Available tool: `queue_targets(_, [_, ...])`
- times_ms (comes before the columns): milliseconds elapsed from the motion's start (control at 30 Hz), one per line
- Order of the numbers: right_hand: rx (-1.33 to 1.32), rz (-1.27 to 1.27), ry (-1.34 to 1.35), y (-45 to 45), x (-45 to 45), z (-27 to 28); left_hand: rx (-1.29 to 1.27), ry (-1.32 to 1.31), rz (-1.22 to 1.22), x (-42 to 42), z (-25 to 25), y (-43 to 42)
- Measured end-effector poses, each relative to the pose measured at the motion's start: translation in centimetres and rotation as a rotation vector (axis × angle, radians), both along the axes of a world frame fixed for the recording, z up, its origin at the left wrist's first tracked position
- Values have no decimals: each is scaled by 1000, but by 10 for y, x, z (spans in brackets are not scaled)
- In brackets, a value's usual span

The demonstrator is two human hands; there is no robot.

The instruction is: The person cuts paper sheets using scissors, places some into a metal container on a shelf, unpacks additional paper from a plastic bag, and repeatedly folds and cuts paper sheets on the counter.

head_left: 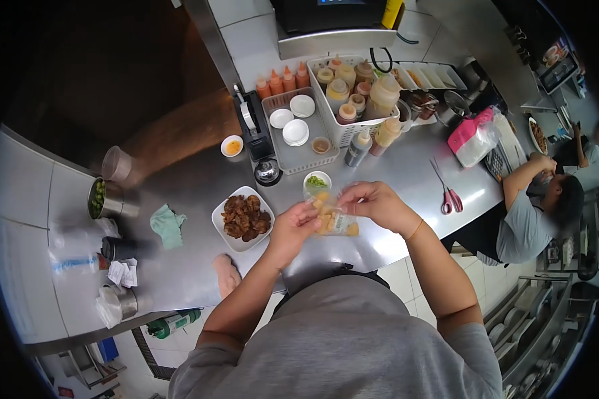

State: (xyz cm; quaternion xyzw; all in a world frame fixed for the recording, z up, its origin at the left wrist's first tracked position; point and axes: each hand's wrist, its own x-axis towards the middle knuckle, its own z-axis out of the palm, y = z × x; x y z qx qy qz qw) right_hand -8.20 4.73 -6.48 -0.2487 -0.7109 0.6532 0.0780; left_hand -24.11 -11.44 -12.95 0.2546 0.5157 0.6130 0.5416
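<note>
We see both hands grasping a clear plastic bag (341, 226) of yellowish pieces, held up over the counter's (396, 179) near edge: left hand (293, 229) pinching one side, right hand (374, 206) the other. Just beyond the bag, a white cup (307, 179) holds chopped greens. Left of the hands, a squarish white bowl (243, 247) carries browned pieces. Farther off we note a small cup (224, 150) with orange-yellow contents, a grey tray (281, 154) of white dishes and one sauce cup (321, 145), and a white basket (343, 137) crowded with squeeze bottles.
</note>
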Motion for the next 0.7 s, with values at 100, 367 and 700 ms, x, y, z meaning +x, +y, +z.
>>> queue_targets(100, [157, 61, -4, -2, -1, 5, -34, 34, 60, 2, -3, -2])
queue_targets(367, [108, -55, -89, -8, 0, -3, 60, -155, -68, 16, 25, -2])
queue_targets(700, [-32, -43, -302, -14, 3, 23, -164, -82, -160, 15, 6, -12])
